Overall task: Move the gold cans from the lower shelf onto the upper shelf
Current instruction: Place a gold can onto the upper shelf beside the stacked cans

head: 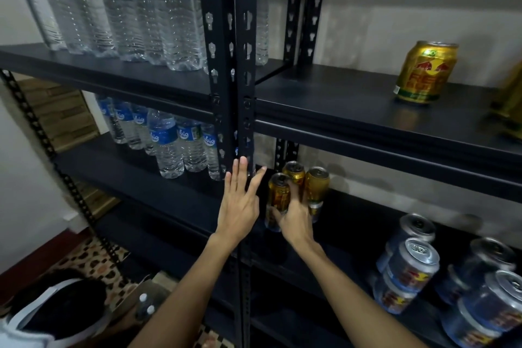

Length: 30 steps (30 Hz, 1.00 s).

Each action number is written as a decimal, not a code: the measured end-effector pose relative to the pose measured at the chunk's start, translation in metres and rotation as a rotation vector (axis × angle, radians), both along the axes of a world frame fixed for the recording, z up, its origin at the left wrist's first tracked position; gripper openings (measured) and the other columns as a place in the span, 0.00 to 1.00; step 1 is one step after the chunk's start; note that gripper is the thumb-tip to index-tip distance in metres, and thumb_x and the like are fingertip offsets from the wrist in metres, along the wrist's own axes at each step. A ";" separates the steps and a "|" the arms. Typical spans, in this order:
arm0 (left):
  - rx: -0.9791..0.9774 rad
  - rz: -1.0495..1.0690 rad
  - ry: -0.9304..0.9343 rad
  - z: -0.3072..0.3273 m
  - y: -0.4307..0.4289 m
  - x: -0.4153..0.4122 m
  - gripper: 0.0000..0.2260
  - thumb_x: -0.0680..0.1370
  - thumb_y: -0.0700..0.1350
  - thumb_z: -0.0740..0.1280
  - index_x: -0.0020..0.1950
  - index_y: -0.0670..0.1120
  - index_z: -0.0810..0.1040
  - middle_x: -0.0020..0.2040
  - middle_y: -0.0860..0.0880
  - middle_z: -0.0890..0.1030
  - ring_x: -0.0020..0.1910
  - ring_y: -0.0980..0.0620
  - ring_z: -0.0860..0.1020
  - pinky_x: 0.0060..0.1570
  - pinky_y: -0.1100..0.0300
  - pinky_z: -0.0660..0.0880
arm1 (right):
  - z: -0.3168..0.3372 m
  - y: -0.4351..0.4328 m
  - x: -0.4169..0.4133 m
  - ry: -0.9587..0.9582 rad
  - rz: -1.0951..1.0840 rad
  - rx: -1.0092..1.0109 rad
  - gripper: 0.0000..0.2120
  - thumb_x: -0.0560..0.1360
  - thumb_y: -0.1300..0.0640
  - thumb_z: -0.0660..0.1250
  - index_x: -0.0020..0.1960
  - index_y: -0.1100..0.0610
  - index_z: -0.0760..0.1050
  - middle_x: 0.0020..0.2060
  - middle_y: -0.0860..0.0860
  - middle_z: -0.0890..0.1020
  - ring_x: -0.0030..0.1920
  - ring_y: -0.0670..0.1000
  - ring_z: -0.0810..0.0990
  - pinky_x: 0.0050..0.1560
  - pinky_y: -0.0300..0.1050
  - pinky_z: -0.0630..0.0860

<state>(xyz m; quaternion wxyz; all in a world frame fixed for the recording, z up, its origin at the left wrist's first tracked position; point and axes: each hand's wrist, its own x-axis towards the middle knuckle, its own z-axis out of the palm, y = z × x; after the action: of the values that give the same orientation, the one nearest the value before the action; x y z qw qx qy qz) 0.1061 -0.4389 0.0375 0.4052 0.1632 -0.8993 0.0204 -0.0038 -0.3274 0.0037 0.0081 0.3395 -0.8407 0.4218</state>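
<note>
now right hand [295, 223] grips gold can [278, 192].

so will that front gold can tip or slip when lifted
The front gold can looks tall and narrow, so a push could tip it into the neighbouring cans. Its glossy side may slip, though the right hand wraps it.

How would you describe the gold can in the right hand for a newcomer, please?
Right of the black central post, on the lower shelf, stand three gold cans. It is the front-left can, nearest the post, gripped by the right hand.
</note>
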 end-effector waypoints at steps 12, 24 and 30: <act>0.001 0.014 -0.036 0.003 0.002 0.002 0.30 0.74 0.37 0.52 0.78 0.49 0.58 0.80 0.42 0.36 0.79 0.42 0.41 0.76 0.48 0.41 | 0.010 -0.004 -0.001 -0.005 0.013 -0.112 0.37 0.76 0.50 0.73 0.77 0.40 0.54 0.65 0.55 0.77 0.59 0.56 0.81 0.60 0.56 0.79; 0.059 -0.078 0.149 0.007 0.012 0.005 0.19 0.73 0.30 0.67 0.61 0.43 0.75 0.80 0.42 0.49 0.79 0.41 0.53 0.77 0.46 0.50 | 0.043 0.037 0.009 0.113 0.058 -0.285 0.31 0.73 0.41 0.75 0.71 0.45 0.69 0.63 0.52 0.75 0.61 0.51 0.78 0.59 0.46 0.80; 0.089 -0.129 0.502 0.045 0.030 0.010 0.09 0.73 0.36 0.64 0.52 0.44 0.74 0.68 0.43 0.69 0.64 0.44 0.70 0.65 0.49 0.65 | 0.076 0.069 0.032 0.371 0.121 -0.493 0.29 0.69 0.47 0.78 0.65 0.58 0.76 0.53 0.54 0.77 0.51 0.44 0.77 0.53 0.30 0.73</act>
<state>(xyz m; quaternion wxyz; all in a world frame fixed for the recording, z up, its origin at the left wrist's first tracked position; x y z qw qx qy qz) 0.1157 -0.4084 0.0829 0.6086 0.1229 -0.7792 -0.0863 0.0285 -0.2586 0.0798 0.2182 0.4478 -0.6755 0.5437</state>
